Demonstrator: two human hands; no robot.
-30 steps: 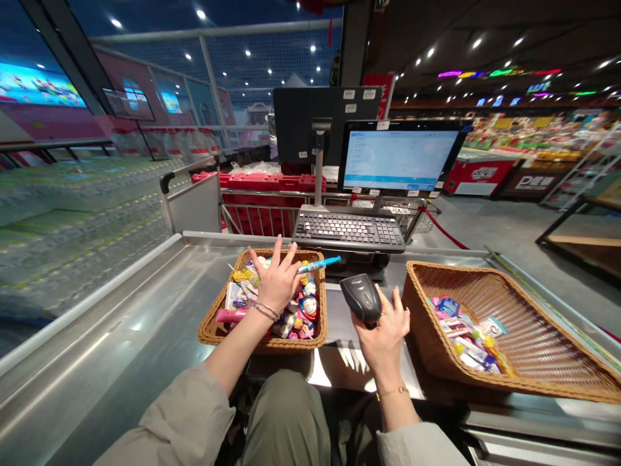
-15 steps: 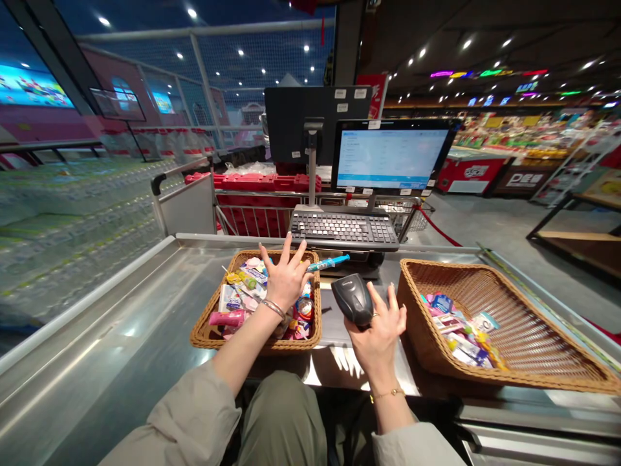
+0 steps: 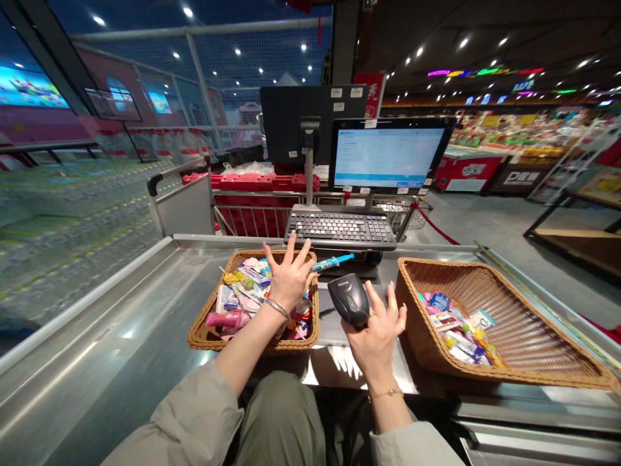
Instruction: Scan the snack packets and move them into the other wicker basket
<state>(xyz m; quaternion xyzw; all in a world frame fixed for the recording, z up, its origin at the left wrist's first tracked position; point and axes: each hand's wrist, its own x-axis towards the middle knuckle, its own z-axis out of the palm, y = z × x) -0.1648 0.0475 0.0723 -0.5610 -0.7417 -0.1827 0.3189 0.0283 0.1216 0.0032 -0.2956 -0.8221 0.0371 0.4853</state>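
My left hand [image 3: 290, 279] is over the left wicker basket [image 3: 194, 338], fingers fanned out on top. A slim blue syringe-shaped tube [image 3: 333, 262] sticks out to the right from under its thumb side and is held there; the grip itself is mostly hidden. Small wrapped sweets [image 3: 250, 275] and a pink tube [image 3: 228, 319] lie in this basket. In my right hand [image 3: 378, 330] is a black barcode scanner [image 3: 348, 299], its head pointing up and left. Several of its fingers stretch out past the scanner.
A larger wicker basket [image 3: 533, 310] with some wrapped sweets [image 3: 460, 333] stands at the right. Ahead are a keyboard [image 3: 342, 228], a lit monitor [image 3: 388, 155] and a dark screen back [image 3: 286, 123]. The metal counter [image 3: 121, 343] has a raised rim; a trolley [image 3: 252, 213] is behind it.
My left hand and the blue tube have shifted slightly to the right. The scanner stays in my right hand at nearly the same place. The whole view has drifted a little.
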